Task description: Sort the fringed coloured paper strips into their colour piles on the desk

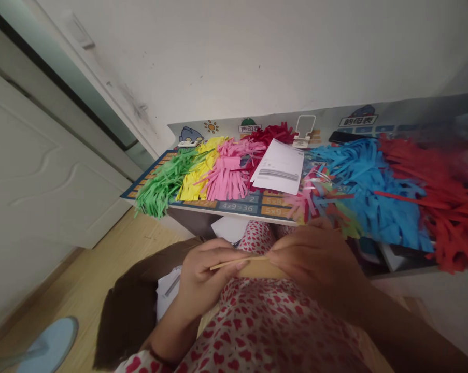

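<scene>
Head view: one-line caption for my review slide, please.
The left hand and right hand hold a tan sheet before a tabletop strewn with colourful fringes.

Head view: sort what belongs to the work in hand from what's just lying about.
Work in hand, apparently:
tan piece, held by left hand and right hand
perhaps the fringed bundles

Probably just lying about:
white paper
white stand
brown container

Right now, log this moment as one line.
left hand: holding tan piece | right hand: holding same piece | printed mat: green fringe, yellow fringe, blue fringe, white paper
</scene>
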{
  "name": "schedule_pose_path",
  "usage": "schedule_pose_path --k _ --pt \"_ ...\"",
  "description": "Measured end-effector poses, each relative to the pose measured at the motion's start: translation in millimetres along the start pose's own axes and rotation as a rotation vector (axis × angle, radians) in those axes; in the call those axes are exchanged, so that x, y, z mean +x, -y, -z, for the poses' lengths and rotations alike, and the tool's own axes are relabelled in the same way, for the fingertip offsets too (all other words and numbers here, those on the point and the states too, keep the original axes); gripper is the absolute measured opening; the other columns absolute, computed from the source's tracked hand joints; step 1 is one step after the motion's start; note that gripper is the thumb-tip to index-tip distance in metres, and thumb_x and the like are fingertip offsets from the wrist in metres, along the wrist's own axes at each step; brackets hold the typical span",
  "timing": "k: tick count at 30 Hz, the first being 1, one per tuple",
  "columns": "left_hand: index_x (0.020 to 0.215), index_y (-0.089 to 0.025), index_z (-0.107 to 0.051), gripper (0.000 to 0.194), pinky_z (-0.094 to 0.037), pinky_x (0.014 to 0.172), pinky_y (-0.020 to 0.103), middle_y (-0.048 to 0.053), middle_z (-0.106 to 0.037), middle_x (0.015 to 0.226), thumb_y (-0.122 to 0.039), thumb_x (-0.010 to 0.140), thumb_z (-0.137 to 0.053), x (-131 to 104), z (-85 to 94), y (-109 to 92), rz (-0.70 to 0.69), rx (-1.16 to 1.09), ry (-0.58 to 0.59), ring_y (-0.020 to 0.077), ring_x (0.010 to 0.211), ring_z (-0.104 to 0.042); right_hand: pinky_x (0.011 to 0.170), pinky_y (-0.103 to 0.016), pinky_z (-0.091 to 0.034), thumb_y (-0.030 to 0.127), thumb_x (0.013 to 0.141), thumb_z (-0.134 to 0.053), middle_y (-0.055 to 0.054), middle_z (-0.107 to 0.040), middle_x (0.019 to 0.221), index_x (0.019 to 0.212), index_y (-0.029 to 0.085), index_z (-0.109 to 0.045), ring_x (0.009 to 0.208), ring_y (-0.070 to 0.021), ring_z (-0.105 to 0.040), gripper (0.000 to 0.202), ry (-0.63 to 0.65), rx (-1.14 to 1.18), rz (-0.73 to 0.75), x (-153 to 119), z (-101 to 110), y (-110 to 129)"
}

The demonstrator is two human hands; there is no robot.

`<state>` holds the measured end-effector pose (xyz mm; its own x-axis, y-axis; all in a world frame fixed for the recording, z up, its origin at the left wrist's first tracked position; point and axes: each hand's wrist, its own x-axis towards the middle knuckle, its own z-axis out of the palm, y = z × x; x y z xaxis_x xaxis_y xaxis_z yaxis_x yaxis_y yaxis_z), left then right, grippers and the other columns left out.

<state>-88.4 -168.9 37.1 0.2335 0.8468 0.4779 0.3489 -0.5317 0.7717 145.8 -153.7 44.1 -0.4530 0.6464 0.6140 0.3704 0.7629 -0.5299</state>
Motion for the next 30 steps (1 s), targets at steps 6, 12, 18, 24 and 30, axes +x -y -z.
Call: schedule_pose_path --k 6,12,18,24,30 --pt "0.087 -0.022 -0.08 0.013 -0.051 0.059 0.018 0.002 -0.072 0.074 -0.013 0.081 -0.073 2 -4.4 2 0.036 -0.065 0.005 0.0116 0.065 -0.066 0.075 -0.032 -0.038 0.024 0.096 -0.054 -0.001 -0.075 0.086 0.09 0.024 -0.072 0.076 -0.0154 -0.066 0.019 -0.013 -0.07 0.016 -3 2 1" --pt "0.09 -0.024 -0.08 0.017 -0.051 0.061 0.018 0.001 -0.072 0.077 -0.012 0.08 -0.073 1 -4.1 6 0.03 -0.056 0.012 0.0113 0.067 -0.066 0.071 -0.03 -0.034 0.037 0.091 -0.065 0.002 -0.069 0.071 0.079 0.022 -0.069 0.066 -0.0129 -0.06 0.019 0.08 -0.086 -0.162 -10 7 -12" --pt "0.091 -0.026 -0.08 0.017 -0.051 0.061 0.018 0.001 -0.073 0.078 -0.013 0.081 -0.073 -1 -0.7 8 0.035 -0.031 0.015 0.0116 0.069 -0.067 0.071 -0.03 -0.032 0.036 0.092 -0.064 0.004 -0.067 0.066 0.072 0.023 -0.069 0.064 -0.012 -0.057 0.025 0.07 -0.032 -0.229 -13 8 -12" --pt "0.085 -0.026 -0.081 0.013 -0.051 0.059 0.019 0.002 -0.073 0.075 -0.017 0.081 -0.072 2 8.5 6 0.045 0.032 -0.049 0.0133 0.067 -0.067 0.068 -0.027 -0.036 0.027 0.083 -0.071 0.005 -0.069 0.071 0.077 0.025 -0.071 0.068 -0.0126 -0.059 0.007 0.069 0.064 -0.347 -14 12 -16" --pt "0.086 -0.027 -0.08 0.014 -0.051 0.061 0.018 0.0 -0.074 0.075 -0.017 0.081 -0.072 1 11.6 6 0.016 0.048 -0.071 0.0125 0.068 -0.067 0.066 -0.024 -0.041 0.021 0.08 -0.069 0.005 -0.069 0.074 0.078 0.024 -0.07 0.07 -0.0122 -0.061 0.005 0.025 0.225 -0.402 -13 9 -13"
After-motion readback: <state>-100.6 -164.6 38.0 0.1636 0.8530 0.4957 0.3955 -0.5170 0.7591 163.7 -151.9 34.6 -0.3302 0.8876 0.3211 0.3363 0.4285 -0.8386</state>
